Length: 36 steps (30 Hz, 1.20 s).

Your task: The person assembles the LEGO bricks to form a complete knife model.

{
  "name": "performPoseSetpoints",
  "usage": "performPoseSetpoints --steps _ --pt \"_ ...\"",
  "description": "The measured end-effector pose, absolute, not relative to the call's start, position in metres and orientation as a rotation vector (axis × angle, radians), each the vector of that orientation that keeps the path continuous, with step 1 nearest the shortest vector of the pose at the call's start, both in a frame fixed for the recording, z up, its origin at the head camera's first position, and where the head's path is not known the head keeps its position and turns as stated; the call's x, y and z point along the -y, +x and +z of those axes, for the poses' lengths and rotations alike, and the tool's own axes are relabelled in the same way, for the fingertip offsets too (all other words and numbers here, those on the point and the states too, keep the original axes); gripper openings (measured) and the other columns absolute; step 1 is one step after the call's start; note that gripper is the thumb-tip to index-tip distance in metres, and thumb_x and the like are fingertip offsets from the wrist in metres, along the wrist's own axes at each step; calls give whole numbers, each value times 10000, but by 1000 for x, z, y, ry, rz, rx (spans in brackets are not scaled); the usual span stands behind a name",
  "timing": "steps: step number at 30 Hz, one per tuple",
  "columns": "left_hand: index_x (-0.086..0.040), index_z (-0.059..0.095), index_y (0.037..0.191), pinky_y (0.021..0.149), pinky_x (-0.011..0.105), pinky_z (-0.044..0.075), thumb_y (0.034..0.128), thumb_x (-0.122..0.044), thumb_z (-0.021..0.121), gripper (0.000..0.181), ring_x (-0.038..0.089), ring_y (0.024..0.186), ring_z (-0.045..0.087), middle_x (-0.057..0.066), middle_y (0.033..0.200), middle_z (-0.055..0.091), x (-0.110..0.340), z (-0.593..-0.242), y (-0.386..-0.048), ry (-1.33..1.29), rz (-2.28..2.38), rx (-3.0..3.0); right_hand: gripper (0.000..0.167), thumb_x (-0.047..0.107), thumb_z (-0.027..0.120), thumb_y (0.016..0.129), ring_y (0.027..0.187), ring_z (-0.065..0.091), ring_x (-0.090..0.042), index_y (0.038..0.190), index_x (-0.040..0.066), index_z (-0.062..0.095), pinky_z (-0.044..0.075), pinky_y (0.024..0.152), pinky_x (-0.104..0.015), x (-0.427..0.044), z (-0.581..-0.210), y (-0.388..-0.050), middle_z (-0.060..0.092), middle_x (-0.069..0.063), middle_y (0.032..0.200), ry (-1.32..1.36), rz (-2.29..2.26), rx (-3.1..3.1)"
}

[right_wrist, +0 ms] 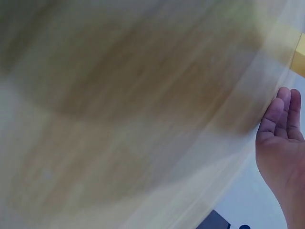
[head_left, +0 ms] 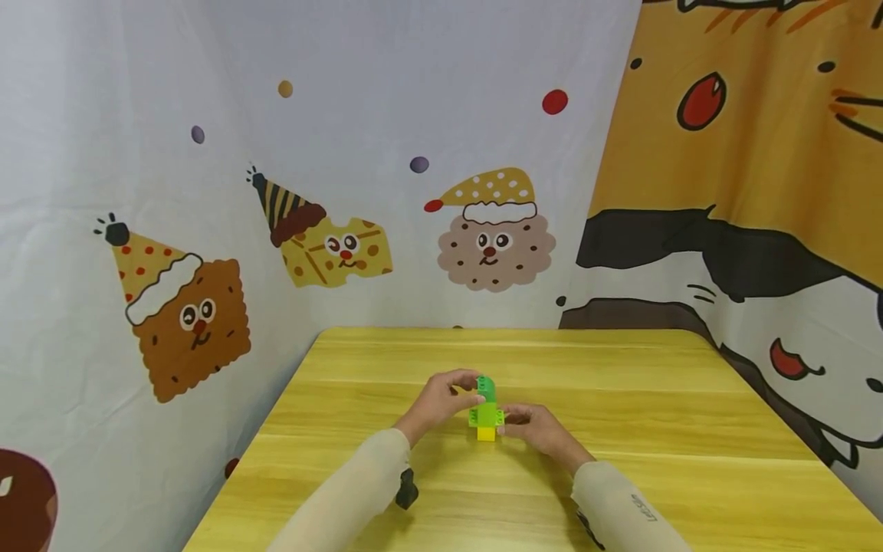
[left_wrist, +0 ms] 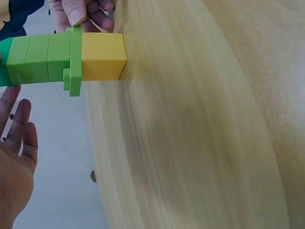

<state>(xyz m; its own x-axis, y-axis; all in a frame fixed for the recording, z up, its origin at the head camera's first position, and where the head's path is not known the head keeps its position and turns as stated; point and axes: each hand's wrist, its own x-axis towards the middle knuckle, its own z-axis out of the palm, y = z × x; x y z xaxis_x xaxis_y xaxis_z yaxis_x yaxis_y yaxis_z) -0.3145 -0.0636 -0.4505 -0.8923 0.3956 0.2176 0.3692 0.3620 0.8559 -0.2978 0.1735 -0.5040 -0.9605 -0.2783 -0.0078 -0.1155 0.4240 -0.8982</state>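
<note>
A tower of toy building blocks (head_left: 487, 415) stands upright on the table. Its yellow block (left_wrist: 102, 56) is at the bottom, and a wide light green plate (left_wrist: 76, 59) sticks out on both sides above it. Several light green blocks (left_wrist: 40, 58) follow, topped by a rounded dark green block (head_left: 487, 389). My left hand (head_left: 439, 400) holds that top block between thumb and fingers. At the plate's right end, my right hand (head_left: 543, 431) pinches with the thumb and fingers. In the right wrist view only part of the yellow block (right_wrist: 299, 57) shows, apart from the visible fingers.
The wooden table (head_left: 331, 360) has rounded far corners. A white cloth with cartoon figures (head_left: 345, 92) hangs behind and beside it. A dark wrist device (head_left: 407, 489) sits under the left sleeve.
</note>
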Motion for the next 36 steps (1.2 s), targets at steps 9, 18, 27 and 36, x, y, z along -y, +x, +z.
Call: performPoseSetpoints --steps 9,18,27,36 --pt "-192 630 1332 915 422 441 909 -260 752 446 313 1132 579 -61 1125 663 63 -452 -310 739 1607 -2595 438 279 799 854 984 613 -218 1242 103 692 525 812 -413 -172 -507 -297 681 -46 1096 -367 -1541 -2628" --pt "-197 591 1321 923 419 441 889 -184 772 470 284 1088 618 -49 1102 679 61 -458 -312 743 1705 -2589 393 274 793 860 977 618 -242 1202 98 712 538 760 -371 -171 -506 -296 683 -41 1074 -404 -1522 -2674" --pt "-240 590 1354 908 385 465 950 -222 702 420 147 1019 610 -63 1104 668 58 -454 -319 716 1675 -2591 387 261 811 843 965 621 -221 1186 105 726 540 757 -362 -171 -503 -297 680 -51 1099 -395 -1519 -2730" --pt "-217 572 1384 865 380 507 965 -239 679 433 162 998 605 -23 1116 668 55 -453 -329 676 1640 -2570 365 241 815 838 863 626 -175 1173 120 739 535 694 -330 -171 -501 -298 663 -68 1119 -439 -1520 -2754"
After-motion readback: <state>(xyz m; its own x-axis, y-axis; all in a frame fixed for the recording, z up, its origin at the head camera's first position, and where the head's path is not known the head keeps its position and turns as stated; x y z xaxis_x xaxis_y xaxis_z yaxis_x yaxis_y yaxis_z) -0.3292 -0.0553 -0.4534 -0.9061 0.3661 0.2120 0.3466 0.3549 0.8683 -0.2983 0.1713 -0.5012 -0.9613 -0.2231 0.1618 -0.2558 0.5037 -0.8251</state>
